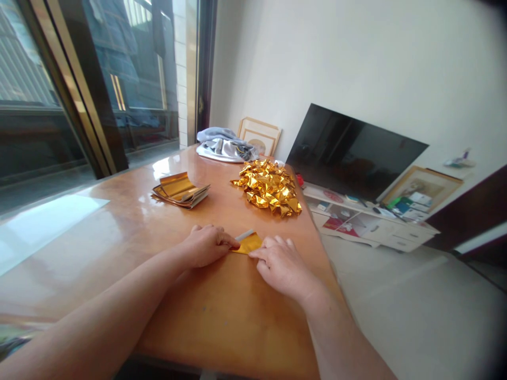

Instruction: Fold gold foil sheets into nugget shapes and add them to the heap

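Note:
Both my hands work at a small folded piece of gold foil [249, 244] near the middle of the wooden table [233, 311]. My left hand [208, 245] pinches its left end, and my right hand [281, 264] presses its fingertips on the right end. A thin white strip [244, 235] sticks out from the top of the foil, its lower end hidden by my left fingers. Beyond my hands lies a heap of crumpled gold foil pieces [269, 187]. To its left sits a stack of flat gold foil sheets [180, 190].
A grey cloth bundle [224, 145] lies at the far end of the table, with a picture frame [259, 136] behind it. A dark TV screen [354, 150] leans past the table's right edge, above a low white cabinet [372, 221]. A glass window [130, 68] runs along the left.

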`<state>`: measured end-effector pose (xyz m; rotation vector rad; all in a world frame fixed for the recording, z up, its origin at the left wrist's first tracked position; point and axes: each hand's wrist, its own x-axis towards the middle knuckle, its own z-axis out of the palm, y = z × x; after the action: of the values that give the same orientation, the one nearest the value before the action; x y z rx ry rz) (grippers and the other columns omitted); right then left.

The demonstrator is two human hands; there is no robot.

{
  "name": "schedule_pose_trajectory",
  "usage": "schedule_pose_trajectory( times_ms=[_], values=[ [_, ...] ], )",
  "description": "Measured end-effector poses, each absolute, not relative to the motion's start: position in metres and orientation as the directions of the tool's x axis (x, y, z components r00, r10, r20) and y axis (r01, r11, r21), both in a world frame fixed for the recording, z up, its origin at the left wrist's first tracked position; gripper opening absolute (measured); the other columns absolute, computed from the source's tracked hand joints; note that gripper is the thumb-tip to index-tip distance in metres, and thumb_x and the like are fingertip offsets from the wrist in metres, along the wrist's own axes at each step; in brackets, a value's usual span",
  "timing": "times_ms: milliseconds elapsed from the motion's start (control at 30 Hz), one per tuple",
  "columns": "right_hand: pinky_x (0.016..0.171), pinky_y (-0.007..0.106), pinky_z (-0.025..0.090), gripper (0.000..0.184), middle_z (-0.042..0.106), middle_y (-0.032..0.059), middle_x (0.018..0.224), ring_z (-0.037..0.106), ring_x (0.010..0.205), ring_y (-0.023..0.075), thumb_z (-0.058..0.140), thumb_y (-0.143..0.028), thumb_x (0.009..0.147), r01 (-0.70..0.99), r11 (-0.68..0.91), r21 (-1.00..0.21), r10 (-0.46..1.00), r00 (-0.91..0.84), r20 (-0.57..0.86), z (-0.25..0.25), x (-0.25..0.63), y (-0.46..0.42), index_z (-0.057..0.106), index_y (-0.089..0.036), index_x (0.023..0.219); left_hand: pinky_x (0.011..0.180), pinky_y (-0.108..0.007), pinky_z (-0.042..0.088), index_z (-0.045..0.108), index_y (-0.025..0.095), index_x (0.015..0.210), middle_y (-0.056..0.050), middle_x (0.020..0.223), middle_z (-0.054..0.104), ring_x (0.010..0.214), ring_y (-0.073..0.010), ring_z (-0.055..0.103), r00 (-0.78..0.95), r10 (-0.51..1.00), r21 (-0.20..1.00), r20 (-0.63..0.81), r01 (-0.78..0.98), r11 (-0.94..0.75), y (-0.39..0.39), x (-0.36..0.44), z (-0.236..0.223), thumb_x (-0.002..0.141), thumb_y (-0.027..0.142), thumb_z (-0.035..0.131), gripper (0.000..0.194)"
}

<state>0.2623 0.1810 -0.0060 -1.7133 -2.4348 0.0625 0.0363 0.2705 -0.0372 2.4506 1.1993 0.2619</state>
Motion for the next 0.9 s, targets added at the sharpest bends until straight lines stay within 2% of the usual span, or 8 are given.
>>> schedule_pose_trajectory(
  times_ms=[133,267,400,467,533,667,733,900],
  values=[
    [0.078,0.029,0.042,0.024,0.070,0.0033,0.087,0.060,0.086,0.0186,0.052,-0.018,0.091,0.908,0.274,-0.318,0.957,-0.223,0.186,-0.026,0.272,0.200,0.076,-0.024,0.089,0.090,-0.040,0.038,0.076,0.047,0.110,-0.001,0.103,0.074,0.101,-0.0271,0.064,0.603,0.797,0.414,0.015,0.722,-0.554,0.269,0.038,-0.038,0.092,0.040,0.051,0.031],
    [0.084,0.030,0.046,0.027,0.072,0.0062,0.102,0.062,0.095,0.0202,0.054,-0.020,0.090,0.873,0.158,-0.462,0.959,-0.026,0.281,-0.050,0.279,0.225,0.071,-0.020,0.111,0.087,-0.040,0.037,0.077,0.045,0.107,-0.003,0.098,0.071,0.099,-0.0277,0.063,0.601,0.798,0.383,0.045,0.727,-0.569,0.268,0.041,-0.037,0.091,0.041,0.053,0.029],
    [0.101,0.037,0.041,0.045,0.065,0.0126,0.127,0.056,0.118,0.0245,0.059,-0.025,0.087,0.890,0.146,-0.432,0.955,-0.012,0.297,-0.058,0.276,0.238,0.061,-0.016,0.132,0.085,-0.039,0.036,0.078,0.044,0.103,-0.003,0.095,0.069,0.098,-0.0272,0.062,0.620,0.782,0.367,0.069,0.713,-0.598,0.268,0.043,-0.035,0.090,0.037,0.053,0.029],
    [0.101,0.038,0.040,0.042,0.064,0.0110,0.126,0.054,0.118,0.0246,0.061,-0.028,0.087,0.902,0.151,-0.405,0.961,-0.038,0.274,-0.057,0.271,0.241,0.063,-0.019,0.127,0.084,-0.038,0.036,0.078,0.042,0.101,-0.003,0.096,0.069,0.098,-0.0266,0.061,0.621,0.779,0.373,0.083,0.706,-0.602,0.268,0.044,-0.035,0.090,0.035,0.053,0.028],
    [0.096,0.036,0.041,0.028,0.066,0.0073,0.118,0.055,0.112,0.0232,0.062,-0.028,0.086,0.899,0.149,-0.411,0.967,-0.046,0.250,-0.057,0.268,0.243,0.069,-0.023,0.113,0.083,-0.037,0.036,0.076,0.038,0.102,-0.002,0.095,0.069,0.098,-0.0259,0.060,0.603,0.791,0.391,0.108,0.706,-0.591,0.269,0.045,-0.038,0.089,0.035,0.053,0.027],
    [0.090,0.033,0.042,0.010,0.067,0.0038,0.098,0.057,0.099,0.0205,0.061,-0.021,0.082,0.826,0.146,-0.544,0.958,0.019,0.285,-0.061,0.268,0.248,0.069,-0.022,0.088,0.079,-0.035,0.039,0.064,0.027,0.117,-0.003,0.096,0.068,0.095,-0.0253,0.061,0.480,0.865,0.438,0.146,0.753,-0.491,0.271,0.046,-0.044,0.082,0.038,0.061,0.036],
    [0.087,0.032,0.043,0.008,0.066,0.0030,0.093,0.057,0.095,0.0200,0.060,-0.020,0.080,0.788,0.162,-0.594,0.952,0.032,0.303,-0.063,0.270,0.250,0.067,-0.021,0.084,0.079,-0.035,0.040,0.063,0.025,0.115,-0.004,0.101,0.068,0.098,-0.0263,0.060,0.444,0.886,0.442,0.133,0.774,-0.454,0.272,0.046,-0.046,0.079,0.039,0.064,0.038],
    [0.078,0.028,0.045,0.008,0.065,0.0005,0.090,0.059,0.087,0.0177,0.054,-0.022,0.081,0.710,0.214,-0.671,0.948,0.015,0.317,-0.059,0.274,0.246,0.061,-0.021,0.085,0.085,-0.039,0.041,0.070,0.026,0.096,-0.006,0.106,0.066,0.104,-0.0286,0.059,0.465,0.880,0.437,0.102,0.773,-0.459,0.270,0.044,-0.043,0.084,0.044,0.059,0.024]
  ],
)
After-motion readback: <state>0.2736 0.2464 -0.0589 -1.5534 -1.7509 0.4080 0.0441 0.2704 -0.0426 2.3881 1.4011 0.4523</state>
